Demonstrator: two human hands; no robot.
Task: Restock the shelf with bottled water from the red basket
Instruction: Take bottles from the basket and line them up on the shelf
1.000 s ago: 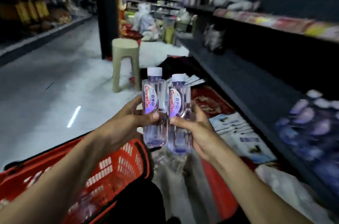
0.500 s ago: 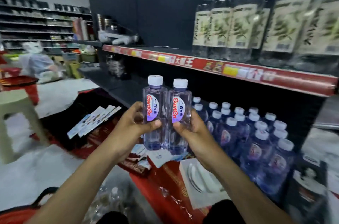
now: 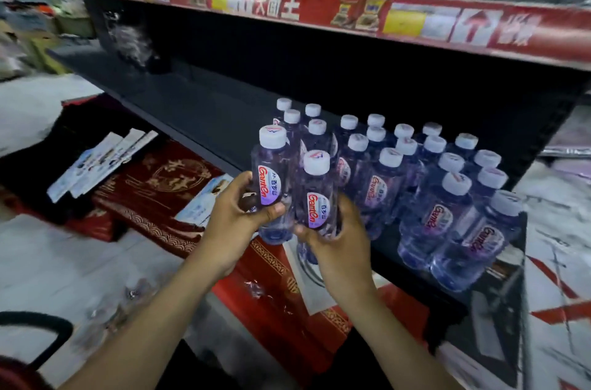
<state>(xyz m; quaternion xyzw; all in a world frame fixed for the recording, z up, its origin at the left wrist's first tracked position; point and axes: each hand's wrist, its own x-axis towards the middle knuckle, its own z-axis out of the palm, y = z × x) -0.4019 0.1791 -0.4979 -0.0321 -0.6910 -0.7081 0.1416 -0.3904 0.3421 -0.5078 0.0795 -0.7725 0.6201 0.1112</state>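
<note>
My left hand (image 3: pixel 236 217) clamped the left bottle (image 3: pixel 271 185), my right hand (image 3: pixel 335 239) the right bottle (image 3: pixel 316 197), side by side before the shelf (image 3: pixel 198 108), left of the stocked bottles (image 3: pixel 415 172). Pushing in carelessly could have toppled those neighbours.

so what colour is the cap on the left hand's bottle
The cap is white, clearest in the head view.

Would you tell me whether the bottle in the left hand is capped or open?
Capped: a white cap sits on top of the bottle that the left hand grips.
</note>
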